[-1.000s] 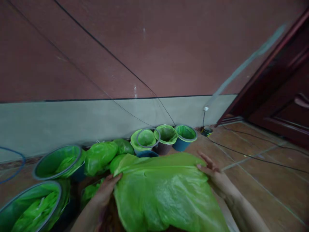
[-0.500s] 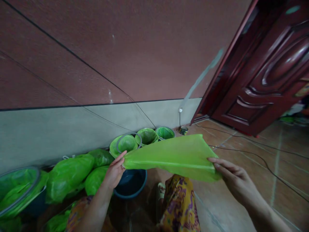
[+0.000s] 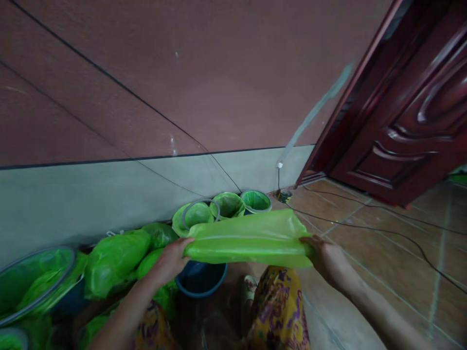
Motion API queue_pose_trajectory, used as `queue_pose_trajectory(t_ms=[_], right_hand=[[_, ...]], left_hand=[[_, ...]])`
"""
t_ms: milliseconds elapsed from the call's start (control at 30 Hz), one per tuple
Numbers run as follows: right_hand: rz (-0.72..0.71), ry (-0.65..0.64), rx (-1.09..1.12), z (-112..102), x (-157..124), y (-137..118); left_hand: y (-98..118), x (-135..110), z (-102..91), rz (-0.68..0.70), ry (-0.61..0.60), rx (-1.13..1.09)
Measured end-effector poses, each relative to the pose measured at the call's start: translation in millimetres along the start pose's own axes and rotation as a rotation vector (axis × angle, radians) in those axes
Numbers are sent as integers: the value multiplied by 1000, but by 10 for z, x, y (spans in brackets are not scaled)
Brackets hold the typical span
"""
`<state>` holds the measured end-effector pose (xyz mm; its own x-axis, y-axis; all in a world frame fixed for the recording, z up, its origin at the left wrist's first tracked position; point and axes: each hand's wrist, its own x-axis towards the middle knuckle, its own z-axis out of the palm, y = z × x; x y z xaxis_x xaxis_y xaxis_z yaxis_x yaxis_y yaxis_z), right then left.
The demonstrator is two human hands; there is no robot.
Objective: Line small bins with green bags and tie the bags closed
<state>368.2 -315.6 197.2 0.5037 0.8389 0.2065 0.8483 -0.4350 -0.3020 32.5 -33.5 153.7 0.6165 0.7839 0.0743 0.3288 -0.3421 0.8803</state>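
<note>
A thin, see-through green plastic bag [image 3: 248, 238] is stretched flat between my two hands, above my knees. My left hand [image 3: 174, 255] pinches its left end, fingers closed. At the other end my right hand [image 3: 323, 253] grips the plastic, with part of the bag bunched at the fingers. Below the bag, partly covered by it, stands a dark blue basin [image 3: 202, 287]. My patterned trouser leg [image 3: 277, 311] and a light shoe [image 3: 249, 287] show beneath.
Along the wall stand buckets lined with green plastic [image 3: 228, 204], one with a grey ring [image 3: 200, 200] on it. Filled green bags [image 3: 116, 262] lie at left beside a large lined tub [image 3: 40, 277]. Black cables [image 3: 357, 223] cross the tiled floor towards a dark red door [image 3: 397, 150].
My hands have drawn closer together, the right one moving inward. The bag hangs lower and its upper edge has folded over. The view has shifted slightly to the left.
</note>
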Motion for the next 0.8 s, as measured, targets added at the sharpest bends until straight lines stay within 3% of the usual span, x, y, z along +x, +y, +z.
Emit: queue_pose_trajectory(t_ms=[100,167,233,367,467,567,667,733,800], right_hand=[[-30,-15,-1,-22,61,18],[-50,13,139,-91,85,6],[-65,69,343,-174,98,-27],[-70,180,731,-251,128,-175],[1,268,918,-194,209,-355],[86,478,873,-116,342,-561],[88,627,755,-79,463,-728],[104,632,770,-67,518,-796],[138,550,870,-45,557,-829]], left_hand=[[-82,45,-20,64,77,149],[-121,45,-102,89,138,125],[-139,16,-198,79,210,-25],[-129,-87,-277,-63,308,-576],[-115,-147,-235,-142,496,-800],[-71,-207,-219,-111,682,-557],[45,-294,-285,-53,752,-157],[134,-347,-354,-43,772,-3],[193,-374,-420,-70,739,12]])
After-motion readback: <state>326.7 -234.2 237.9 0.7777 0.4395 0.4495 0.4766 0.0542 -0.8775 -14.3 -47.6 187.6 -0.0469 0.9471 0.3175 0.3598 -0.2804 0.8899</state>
